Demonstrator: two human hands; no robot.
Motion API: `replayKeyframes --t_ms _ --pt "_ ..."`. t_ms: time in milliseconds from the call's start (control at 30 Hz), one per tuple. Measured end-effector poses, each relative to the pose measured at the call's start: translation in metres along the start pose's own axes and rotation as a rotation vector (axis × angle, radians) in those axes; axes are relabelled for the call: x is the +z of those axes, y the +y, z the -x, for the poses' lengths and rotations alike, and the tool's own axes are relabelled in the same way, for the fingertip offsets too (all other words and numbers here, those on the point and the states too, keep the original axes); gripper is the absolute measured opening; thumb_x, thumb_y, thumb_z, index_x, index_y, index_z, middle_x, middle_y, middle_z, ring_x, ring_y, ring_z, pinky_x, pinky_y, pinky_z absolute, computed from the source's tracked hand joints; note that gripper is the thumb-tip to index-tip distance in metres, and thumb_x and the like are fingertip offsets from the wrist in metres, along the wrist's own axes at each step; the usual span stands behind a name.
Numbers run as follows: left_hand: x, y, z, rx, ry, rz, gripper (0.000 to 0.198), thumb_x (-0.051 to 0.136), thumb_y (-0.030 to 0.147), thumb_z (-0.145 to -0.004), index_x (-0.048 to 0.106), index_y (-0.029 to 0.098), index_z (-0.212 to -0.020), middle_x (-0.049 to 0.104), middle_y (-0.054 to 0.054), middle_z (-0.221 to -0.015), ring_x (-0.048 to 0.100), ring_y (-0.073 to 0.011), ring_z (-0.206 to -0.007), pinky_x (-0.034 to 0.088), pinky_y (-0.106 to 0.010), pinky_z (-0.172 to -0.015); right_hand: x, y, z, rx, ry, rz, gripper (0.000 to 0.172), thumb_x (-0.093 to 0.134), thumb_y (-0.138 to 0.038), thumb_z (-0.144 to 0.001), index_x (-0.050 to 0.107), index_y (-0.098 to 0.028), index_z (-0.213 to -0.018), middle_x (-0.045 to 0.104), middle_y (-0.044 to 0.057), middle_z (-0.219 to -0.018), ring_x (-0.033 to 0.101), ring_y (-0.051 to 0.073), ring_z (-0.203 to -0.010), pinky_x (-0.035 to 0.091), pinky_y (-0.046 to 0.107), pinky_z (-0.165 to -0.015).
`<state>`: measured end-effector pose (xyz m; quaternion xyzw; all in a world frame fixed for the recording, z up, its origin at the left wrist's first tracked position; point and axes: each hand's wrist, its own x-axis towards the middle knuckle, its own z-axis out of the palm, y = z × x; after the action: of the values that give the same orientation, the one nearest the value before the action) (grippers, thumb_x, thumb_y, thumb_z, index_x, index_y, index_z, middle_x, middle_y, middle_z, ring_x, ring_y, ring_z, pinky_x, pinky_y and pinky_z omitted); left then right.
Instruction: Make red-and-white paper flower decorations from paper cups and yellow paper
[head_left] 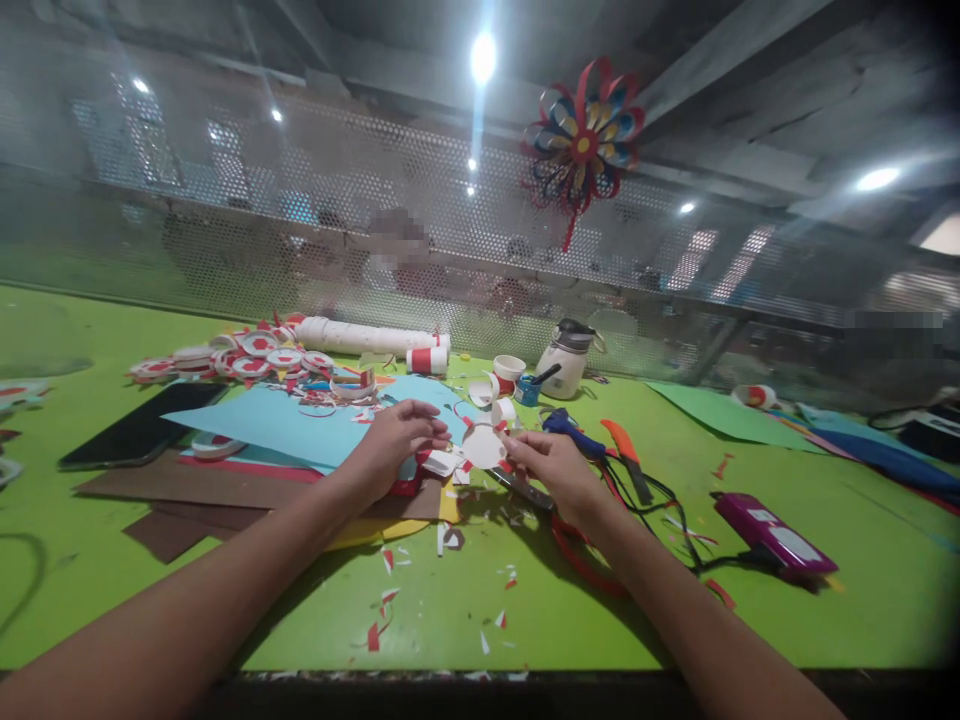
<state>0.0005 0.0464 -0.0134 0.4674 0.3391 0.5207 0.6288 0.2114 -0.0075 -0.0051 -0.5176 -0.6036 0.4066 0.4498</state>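
Observation:
My left hand [394,440] is curled over a stack of coloured paper sheets [300,425], its fingertips pinched on a small white and red paper piece [444,462]. My right hand [551,465] sits just to the right, fingers closed on the edge of a white paper circle [482,446] with red bits. The two hands almost meet above the green table [450,610]. Red and white paper scraps [390,590] lie scattered below them.
Several finished red and white paper rings [247,358] and a white roll [367,336] lie at the back left, with a black phone [142,425] on the left. A blue glue gun [574,432], an orange cutter [624,447], black cords and a purple device [772,532] lie to the right. A white jug [566,362] stands by the mesh wall.

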Motion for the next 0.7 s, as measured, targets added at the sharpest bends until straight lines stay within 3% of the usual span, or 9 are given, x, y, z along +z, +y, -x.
replayKeyframes --t_ms 133,300,533,700 --pt "0.008 0.003 0.012 -0.11 -0.197 -0.083 0.026 0.07 0.015 -0.066 0.063 0.012 -0.091 0.068 -0.009 -0.081 0.066 -0.0187 -0.074 0.051 -0.033 -0.075 -0.008 0.005 -0.006 -0.021 0.059 -0.11 0.038 0.067 -0.05 -0.074 0.062 -0.013 -0.067 0.052 -0.001 -0.061 0.042 0.009 -0.053 0.035 0.025 -0.053" --pt "0.016 0.0 0.02 -0.171 -0.377 0.026 0.035 0.073 0.023 -0.071 0.064 0.014 -0.104 0.068 -0.008 -0.094 0.064 -0.0159 -0.08 0.049 -0.032 -0.081 -0.004 0.005 -0.004 0.02 0.008 -0.175 0.035 0.069 -0.047 -0.074 0.064 -0.012 -0.071 0.052 -0.001 -0.062 0.041 0.008 -0.053 0.033 0.024 -0.052" --pt "0.012 -0.009 0.012 -0.153 -0.361 0.032 0.023 0.071 0.026 -0.074 0.069 0.013 -0.093 0.07 -0.008 -0.086 0.063 -0.0148 -0.074 0.051 -0.032 -0.077 0.001 0.002 0.0 0.053 -0.04 -0.222 0.035 0.068 -0.048 -0.074 0.065 -0.014 -0.072 0.055 -0.002 -0.059 0.042 0.008 -0.051 0.032 0.023 -0.05" --pt "0.011 -0.011 0.01 -0.183 -0.316 0.047 0.019 0.072 0.024 -0.073 0.069 0.012 -0.087 0.069 -0.008 -0.085 0.065 -0.0163 -0.078 0.052 -0.034 -0.081 -0.01 0.001 -0.006 0.018 0.067 -0.227 0.041 0.068 -0.053 -0.071 0.066 -0.012 -0.072 0.057 0.0 -0.058 0.046 0.009 -0.052 0.036 0.024 -0.051"
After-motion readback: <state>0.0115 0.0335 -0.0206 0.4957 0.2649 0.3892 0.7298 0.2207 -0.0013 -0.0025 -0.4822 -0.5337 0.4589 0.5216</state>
